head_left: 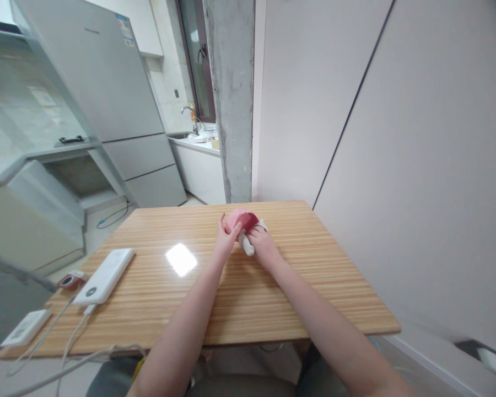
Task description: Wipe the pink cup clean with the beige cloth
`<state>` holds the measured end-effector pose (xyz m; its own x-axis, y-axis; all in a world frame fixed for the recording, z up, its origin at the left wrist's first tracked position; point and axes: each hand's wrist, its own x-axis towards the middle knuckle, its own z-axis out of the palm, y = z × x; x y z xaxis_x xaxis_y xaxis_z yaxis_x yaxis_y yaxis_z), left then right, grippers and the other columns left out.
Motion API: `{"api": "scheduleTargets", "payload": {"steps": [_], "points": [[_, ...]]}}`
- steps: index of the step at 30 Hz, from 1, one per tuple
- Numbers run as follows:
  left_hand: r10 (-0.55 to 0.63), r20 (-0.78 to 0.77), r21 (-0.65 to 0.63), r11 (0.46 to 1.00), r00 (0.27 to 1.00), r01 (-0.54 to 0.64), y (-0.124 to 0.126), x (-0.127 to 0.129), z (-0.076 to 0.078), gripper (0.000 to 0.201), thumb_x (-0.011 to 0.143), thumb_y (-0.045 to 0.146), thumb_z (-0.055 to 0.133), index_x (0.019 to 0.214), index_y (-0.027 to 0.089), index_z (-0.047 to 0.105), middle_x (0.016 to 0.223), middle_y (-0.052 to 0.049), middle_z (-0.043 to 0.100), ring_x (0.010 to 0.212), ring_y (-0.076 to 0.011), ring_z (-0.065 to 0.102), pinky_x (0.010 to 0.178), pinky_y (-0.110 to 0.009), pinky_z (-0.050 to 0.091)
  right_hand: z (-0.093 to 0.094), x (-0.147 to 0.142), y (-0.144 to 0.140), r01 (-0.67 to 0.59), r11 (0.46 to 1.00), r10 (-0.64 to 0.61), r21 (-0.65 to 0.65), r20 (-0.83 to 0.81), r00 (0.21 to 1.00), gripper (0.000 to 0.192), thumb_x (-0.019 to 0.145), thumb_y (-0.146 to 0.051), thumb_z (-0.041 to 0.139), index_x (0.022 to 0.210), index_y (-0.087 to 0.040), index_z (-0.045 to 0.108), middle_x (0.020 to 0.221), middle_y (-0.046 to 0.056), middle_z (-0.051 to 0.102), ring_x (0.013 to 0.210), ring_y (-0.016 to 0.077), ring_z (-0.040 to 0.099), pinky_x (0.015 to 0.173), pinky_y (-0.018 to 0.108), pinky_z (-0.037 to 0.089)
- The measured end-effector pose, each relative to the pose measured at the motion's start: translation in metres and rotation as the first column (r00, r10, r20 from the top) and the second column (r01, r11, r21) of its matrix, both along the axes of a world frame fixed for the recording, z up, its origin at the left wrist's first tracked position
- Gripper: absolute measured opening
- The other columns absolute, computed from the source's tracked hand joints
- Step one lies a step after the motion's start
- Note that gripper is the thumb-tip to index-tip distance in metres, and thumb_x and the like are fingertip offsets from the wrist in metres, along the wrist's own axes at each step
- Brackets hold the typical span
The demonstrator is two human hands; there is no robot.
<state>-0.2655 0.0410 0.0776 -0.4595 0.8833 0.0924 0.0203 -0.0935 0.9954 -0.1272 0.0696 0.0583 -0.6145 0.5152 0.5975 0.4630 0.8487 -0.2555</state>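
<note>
Near the far edge of the wooden table, a small pink bowl (233, 216) is tilted so that its darker inside faces partly towards me. My left hand (227, 234) grips the bowl's left side, with the thumb at the near rim. A white cloth (247, 244) is bunched at the near right of the bowl, one end hanging below it. My right hand (262, 241) has its fingers closed over this cloth against the bowl's right side. A ring-like dark band shows on one right finger. The fingertips of the right hand are partly hidden by the cloth.
On the left of the table (149, 320) lie a white power bank (105, 275) with a cable, a small reddish-brown object (71, 280) and a white flat box (26, 327). A bare concrete pillar (233, 99) and a pale wall panel (314, 99) stand beyond the table.
</note>
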Motion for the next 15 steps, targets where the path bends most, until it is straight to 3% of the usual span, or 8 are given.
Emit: {"api": "scheduleTargets", "payload": {"steps": [3,8,15], "points": [[0.021,-0.013,0.04,0.999,1.0,-0.02,0.002,0.009,-0.009,0.082,0.067,0.031,0.075,0.137,0.018,0.034,0.127,-0.014,0.055,0.114,-0.0224,0.056,0.095,-0.033,0.047,-0.002,-0.001,0.0,-0.007,0.999,0.004,-0.031,-0.071,0.997,0.015,0.087,-0.012,0.053,0.094,-0.016,0.067,0.099,0.009,0.066,0.103,0.0221,0.051,0.095,0.037,0.043],[0.044,-0.142,0.064,0.997,0.989,-0.035,0.0,-0.004,-0.002,0.054,0.071,0.025,0.068,0.12,0.013,0.051,0.113,-0.012,0.063,0.105,-0.0229,0.06,0.092,-0.035,0.048,0.004,-0.004,-0.002,-0.104,0.992,0.103,-0.07,-0.007,0.995,0.022,0.087,-0.01,0.051,0.104,-0.015,0.065,0.098,0.009,0.065,0.1,0.0202,0.053,0.092,0.035,0.044],[-0.044,-0.246,-0.012,0.999,0.968,0.043,-0.001,-0.019,0.006,0.054,0.068,0.019,0.067,0.12,0.015,0.055,0.108,-0.009,0.066,0.101,-0.0225,0.062,0.088,-0.035,0.051,0.012,0.002,-0.003,-0.088,0.995,0.09,-0.04,0.062,0.994,0.016,0.089,-0.02,0.056,0.099,-0.017,0.068,0.099,0.008,0.066,0.102,0.0193,0.053,0.09,0.034,0.045]]}}
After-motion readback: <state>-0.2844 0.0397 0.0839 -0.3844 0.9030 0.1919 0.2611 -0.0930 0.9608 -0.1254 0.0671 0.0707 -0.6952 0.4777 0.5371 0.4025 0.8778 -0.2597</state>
